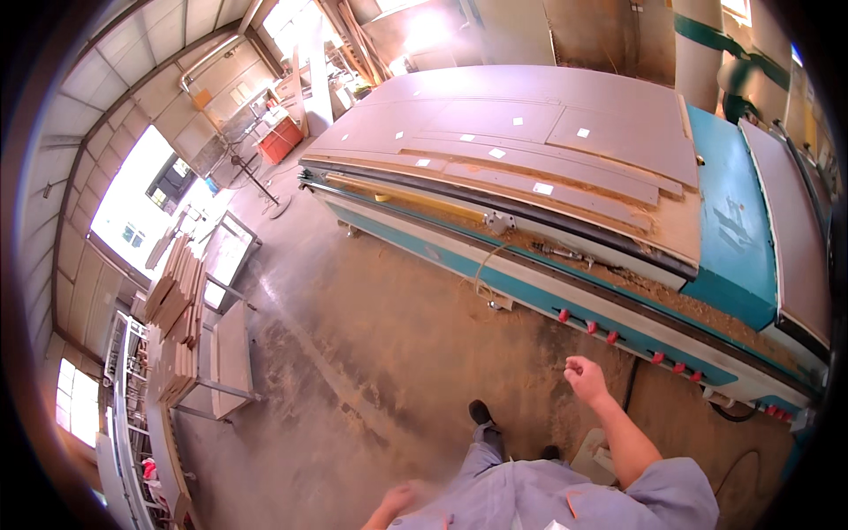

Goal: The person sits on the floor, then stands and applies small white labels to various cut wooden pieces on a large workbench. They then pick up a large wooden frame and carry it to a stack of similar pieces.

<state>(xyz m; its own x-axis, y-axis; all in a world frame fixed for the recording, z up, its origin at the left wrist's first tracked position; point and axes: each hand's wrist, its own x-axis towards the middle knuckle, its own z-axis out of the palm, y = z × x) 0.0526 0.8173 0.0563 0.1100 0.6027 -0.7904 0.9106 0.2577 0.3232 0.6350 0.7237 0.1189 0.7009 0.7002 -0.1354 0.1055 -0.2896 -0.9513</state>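
Observation:
My right hand (586,379) hangs in front of the long machine's near side, with the fingers curled in and nothing showing in them. It is apart from the machine, nearest to the red knobs (591,327) along the teal and white side panel. Low in the view, my left hand (403,498) is beside my body, smeared by motion, so its fingers cannot be made out. Across the machine bed lie cut grey-brown panels (433,119) with small white labels (496,154) on them. Sawdust and narrow offcut strips (565,200) lie along their near edge.
Stacked boards (177,296) lie on a metal-framed table at the left, beside a rack (132,415). An orange-red bin (279,140) and a stand (256,184) are farther back. Sawdust covers parts of the concrete floor (353,327). A dark cable (631,384) hangs below the machine.

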